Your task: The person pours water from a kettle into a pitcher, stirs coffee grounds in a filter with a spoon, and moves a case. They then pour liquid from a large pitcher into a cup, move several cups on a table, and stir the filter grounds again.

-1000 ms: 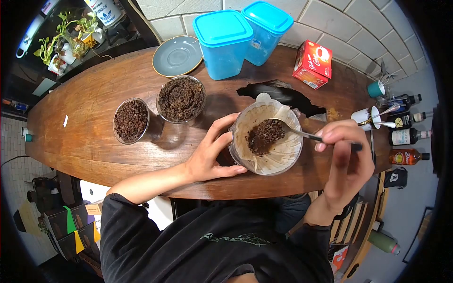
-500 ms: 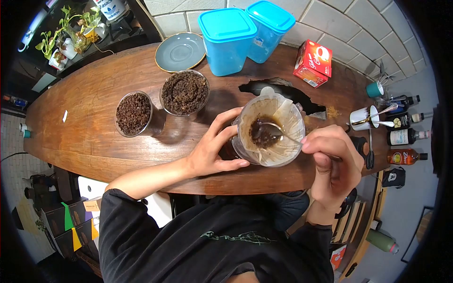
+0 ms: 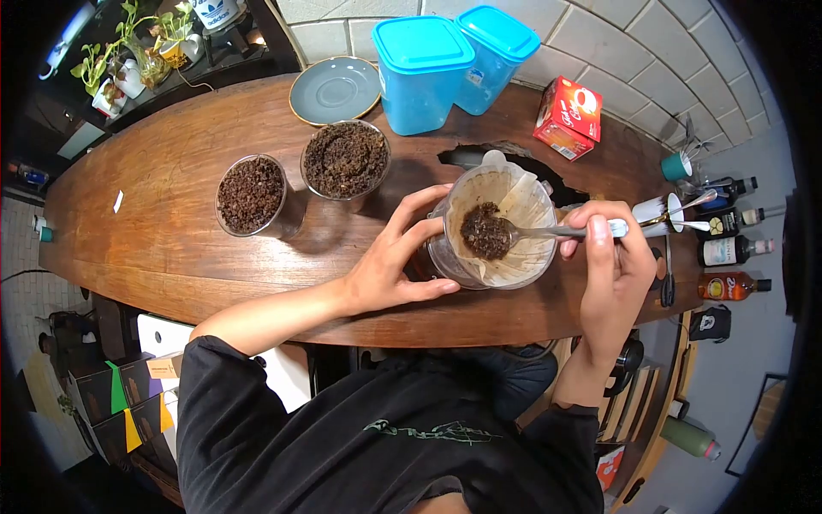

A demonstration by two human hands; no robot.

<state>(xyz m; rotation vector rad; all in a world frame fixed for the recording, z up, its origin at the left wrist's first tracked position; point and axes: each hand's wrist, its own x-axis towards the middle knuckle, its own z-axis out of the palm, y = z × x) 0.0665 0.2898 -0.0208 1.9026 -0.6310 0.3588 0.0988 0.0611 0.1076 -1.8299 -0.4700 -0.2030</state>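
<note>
My left hand wraps the side of a clear dripper cup lined with a stained paper filter. Dark wet coffee grounds lie in the filter. My right hand holds a metal spoon by its handle, and the bowl of the spoon rests in the grounds. Two clear glasses filled with brown grounds stand to the left: one near the dripper, the other further left.
Two blue-lidded tubs stand at the back beside a grey saucer. A red box lies right of them. A white cup with spoons and several bottles crowd the right end of the wooden table.
The spoon dipped steeply into the filter half a second ago and now lies nearly level with grounds on its bowl. My right hand moved up and right. The left hand kept its hold.
</note>
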